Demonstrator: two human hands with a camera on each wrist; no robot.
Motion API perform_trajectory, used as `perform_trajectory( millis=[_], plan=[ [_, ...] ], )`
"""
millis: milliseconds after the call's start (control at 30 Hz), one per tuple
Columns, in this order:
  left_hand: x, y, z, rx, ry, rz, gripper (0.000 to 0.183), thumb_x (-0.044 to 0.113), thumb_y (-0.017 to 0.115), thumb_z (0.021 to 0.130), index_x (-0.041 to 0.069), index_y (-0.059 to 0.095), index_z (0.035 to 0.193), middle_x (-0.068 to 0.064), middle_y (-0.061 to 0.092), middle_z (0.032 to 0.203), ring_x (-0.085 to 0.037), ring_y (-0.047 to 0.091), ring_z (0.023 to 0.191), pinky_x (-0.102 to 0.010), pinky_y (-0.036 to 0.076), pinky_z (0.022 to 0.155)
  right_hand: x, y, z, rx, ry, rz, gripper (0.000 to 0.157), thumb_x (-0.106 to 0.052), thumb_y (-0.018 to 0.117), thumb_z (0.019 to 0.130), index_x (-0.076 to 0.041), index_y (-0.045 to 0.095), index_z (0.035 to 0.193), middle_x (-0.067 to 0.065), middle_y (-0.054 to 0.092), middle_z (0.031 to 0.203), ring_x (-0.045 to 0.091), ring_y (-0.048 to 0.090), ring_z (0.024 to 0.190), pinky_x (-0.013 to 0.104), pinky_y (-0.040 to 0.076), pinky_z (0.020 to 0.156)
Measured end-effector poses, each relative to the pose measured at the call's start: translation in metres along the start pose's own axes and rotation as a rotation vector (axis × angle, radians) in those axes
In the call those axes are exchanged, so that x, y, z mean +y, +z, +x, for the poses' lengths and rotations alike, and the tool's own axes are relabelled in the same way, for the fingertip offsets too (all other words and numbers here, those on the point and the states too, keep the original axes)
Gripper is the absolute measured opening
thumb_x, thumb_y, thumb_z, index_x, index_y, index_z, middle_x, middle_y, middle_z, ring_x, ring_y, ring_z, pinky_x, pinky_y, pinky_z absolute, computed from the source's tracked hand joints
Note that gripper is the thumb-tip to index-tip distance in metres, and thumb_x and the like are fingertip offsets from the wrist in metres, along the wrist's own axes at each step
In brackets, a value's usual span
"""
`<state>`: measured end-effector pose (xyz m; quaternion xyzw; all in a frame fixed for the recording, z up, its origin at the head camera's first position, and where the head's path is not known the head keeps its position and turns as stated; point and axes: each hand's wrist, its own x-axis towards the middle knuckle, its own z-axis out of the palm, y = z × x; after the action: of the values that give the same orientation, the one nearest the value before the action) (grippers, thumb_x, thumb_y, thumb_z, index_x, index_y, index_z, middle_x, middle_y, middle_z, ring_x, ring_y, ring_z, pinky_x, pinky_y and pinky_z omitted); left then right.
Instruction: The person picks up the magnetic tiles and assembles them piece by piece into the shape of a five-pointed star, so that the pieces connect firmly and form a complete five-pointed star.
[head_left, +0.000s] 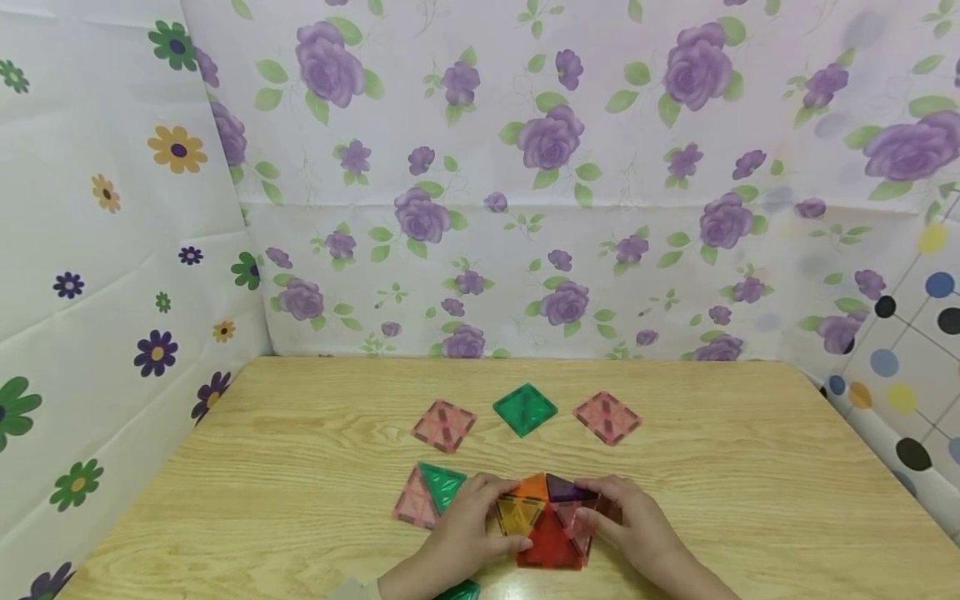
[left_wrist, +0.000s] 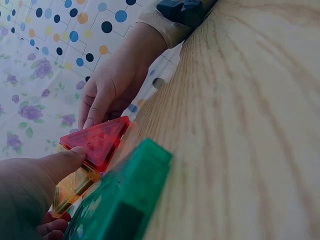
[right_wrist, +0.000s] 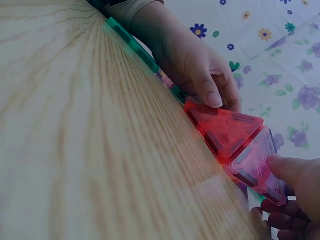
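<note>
The pale wooden table offers a wide lane right of the right grip. A multicoloured translucent plastic tile structure blocks the middle; a translucent pink plastic tile obstructs just left of the left grip. A white rose-patterned cloth bars the far side.

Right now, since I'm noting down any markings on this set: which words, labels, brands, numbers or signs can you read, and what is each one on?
None can be read.
The tile structure and the green tile show no legible lettering.
The rose-patterned cloth and the dotted cloth show only patterns.
The dark wrist device is too blurred to tell whether it is marked.
</note>
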<state>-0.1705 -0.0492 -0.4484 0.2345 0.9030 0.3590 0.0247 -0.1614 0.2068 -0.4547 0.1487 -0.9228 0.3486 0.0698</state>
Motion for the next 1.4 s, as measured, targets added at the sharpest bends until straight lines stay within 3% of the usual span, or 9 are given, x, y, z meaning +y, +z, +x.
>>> perform_trajectory(
  millis=[133, 333, 600, 767, 1033, 1167, 1400],
  plan=[
    [-0.0002, 0.0011, -0.0002, 0.004, 0.008, 0.02, 0.071, 0.058, 0.072, 0.075, 0.019, 0.057, 0.133, 0.001, 0.056, 0.12, -0.019, 0.053, 0.112, -0.038, 0.05, 0.092, -0.0001, 0.0002, -0.0008, -0.003, -0.026, 0.003, 0.034, -0.036, 0.068, 0.087, -0.016, 0.069, 0.115, -0.003, 0.067, 0.11, 0.019, 0.059, 0.099, 0.027, 0.052, 0.08],
    [0.0005, 0.0013, -0.0006, -0.021, 0.013, 0.036, 0.073, 0.059, 0.072, 0.075, 0.019, 0.057, 0.134, -0.001, 0.053, 0.123, -0.022, 0.051, 0.115, -0.041, 0.05, 0.093, 0.0004, 0.0014, -0.0009, -0.001, -0.018, 0.028, 0.035, -0.036, 0.069, 0.086, -0.017, 0.069, 0.115, -0.003, 0.067, 0.11, 0.016, 0.059, 0.098, 0.025, 0.052, 0.079],
    [-0.0013, 0.0021, -0.0005, -0.1, 0.081, 0.177, 0.091, 0.064, 0.076, 0.065, 0.026, 0.046, 0.143, 0.001, 0.047, 0.134, -0.017, 0.045, 0.119, -0.038, 0.051, 0.094, -0.0011, 0.0021, -0.0012, -0.008, -0.006, 0.031, 0.034, -0.037, 0.069, 0.086, -0.017, 0.07, 0.113, -0.002, 0.066, 0.11, 0.015, 0.058, 0.095, 0.021, 0.049, 0.072],
    [-0.0019, 0.0038, 0.0001, -0.068, 0.088, 0.174, 0.088, 0.06, 0.077, 0.068, 0.023, 0.048, 0.142, 0.002, 0.049, 0.134, -0.017, 0.046, 0.118, -0.037, 0.05, 0.095, -0.0014, 0.0028, -0.0014, 0.0, -0.012, 0.018, 0.034, -0.035, 0.07, 0.086, -0.017, 0.069, 0.114, -0.002, 0.066, 0.113, 0.014, 0.057, 0.097, 0.02, 0.047, 0.071],
    [-0.0038, 0.0044, 0.0025, -0.044, 0.079, 0.177, 0.084, 0.057, 0.077, 0.07, 0.02, 0.049, 0.14, 0.0, 0.05, 0.137, -0.02, 0.047, 0.121, -0.04, 0.049, 0.098, -0.0017, 0.0017, -0.0009, 0.021, -0.036, -0.007, 0.036, -0.036, 0.068, 0.087, -0.016, 0.068, 0.117, 0.001, 0.066, 0.118, 0.024, 0.059, 0.106, 0.024, 0.05, 0.078],
    [-0.0047, 0.0044, 0.0024, -0.035, 0.088, 0.183, 0.083, 0.056, 0.076, 0.072, 0.02, 0.048, 0.142, -0.001, 0.05, 0.139, -0.02, 0.047, 0.121, -0.04, 0.049, 0.097, -0.0004, 0.0027, -0.0005, 0.023, -0.044, -0.004, 0.038, -0.035, 0.069, 0.086, -0.014, 0.068, 0.118, 0.002, 0.067, 0.119, 0.018, 0.058, 0.101, 0.022, 0.048, 0.074],
    [-0.0063, 0.0038, 0.0038, -0.013, 0.097, 0.188, 0.081, 0.054, 0.076, 0.074, 0.02, 0.048, 0.142, -0.002, 0.051, 0.14, -0.019, 0.049, 0.118, -0.037, 0.05, 0.095, 0.0012, 0.0067, -0.0001, 0.028, -0.039, -0.035, 0.039, -0.035, 0.071, 0.085, -0.017, 0.067, 0.119, -0.003, 0.066, 0.121, 0.017, 0.059, 0.106, 0.029, 0.052, 0.084]
  ],
)
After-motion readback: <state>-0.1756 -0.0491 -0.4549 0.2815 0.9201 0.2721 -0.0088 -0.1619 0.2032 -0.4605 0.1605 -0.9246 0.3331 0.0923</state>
